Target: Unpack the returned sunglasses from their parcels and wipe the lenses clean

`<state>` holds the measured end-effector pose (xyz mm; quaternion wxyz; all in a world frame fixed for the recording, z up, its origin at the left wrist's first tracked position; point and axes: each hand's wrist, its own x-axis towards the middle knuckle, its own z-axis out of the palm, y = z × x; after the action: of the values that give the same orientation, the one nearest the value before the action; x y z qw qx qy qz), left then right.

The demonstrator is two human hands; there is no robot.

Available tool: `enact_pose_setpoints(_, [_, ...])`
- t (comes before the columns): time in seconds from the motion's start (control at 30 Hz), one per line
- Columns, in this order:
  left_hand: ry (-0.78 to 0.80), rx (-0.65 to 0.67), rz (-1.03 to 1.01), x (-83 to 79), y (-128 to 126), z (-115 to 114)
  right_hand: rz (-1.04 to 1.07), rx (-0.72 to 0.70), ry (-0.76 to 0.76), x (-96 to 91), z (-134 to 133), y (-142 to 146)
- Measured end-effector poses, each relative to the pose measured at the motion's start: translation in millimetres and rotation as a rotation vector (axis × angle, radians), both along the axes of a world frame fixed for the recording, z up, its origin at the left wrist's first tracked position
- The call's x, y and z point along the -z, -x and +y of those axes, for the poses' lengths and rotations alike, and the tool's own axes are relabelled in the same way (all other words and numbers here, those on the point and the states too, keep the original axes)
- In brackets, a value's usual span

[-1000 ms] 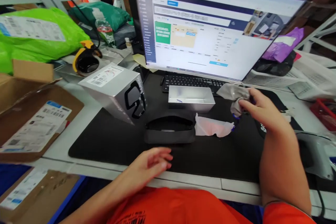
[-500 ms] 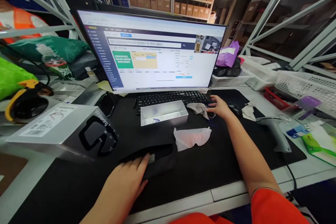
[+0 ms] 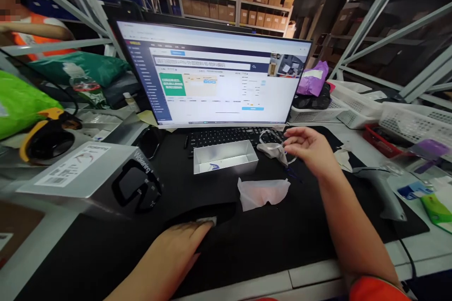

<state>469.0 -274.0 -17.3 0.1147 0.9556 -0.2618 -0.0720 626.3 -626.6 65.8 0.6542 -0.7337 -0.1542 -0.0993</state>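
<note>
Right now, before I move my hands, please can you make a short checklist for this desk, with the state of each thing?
Right hand free: ok, it is open, holds nothing and hovers beside the grey cloth.
Left hand in place: ok, it rests flat on the black soft case.
Silver tray stable: ok, it sits open side up on the black desk mat.
Keyboard uncovered: not ok, a thin clear loop lies over its right end.
Loop's identity: cannot tell, it is too thin and blurred.
Pink-white wrapping apart from the tray: ok, it lies flat on the mat.
</note>
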Motion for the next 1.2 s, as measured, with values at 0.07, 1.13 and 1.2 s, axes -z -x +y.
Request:
enact_pose_setpoints(0.07, [-0.052,-0.041,0.073,-6.7,-0.9,-8.5,-0.111,-0.171,0.08,5.0,43.0,33.3])
enact_pose_setpoints(1.13, [0.099,0.057,0.124,-30.5,2.2,-14.7,-0.772,-0.639,1.04,66.3,126.2,84.9])
enact_pose_setpoints(1.2, [0.016,0.011,0.12,-28.7,1.2,-19.6,-0.67,-0.7,1.038,61.1,127.3,87.2])
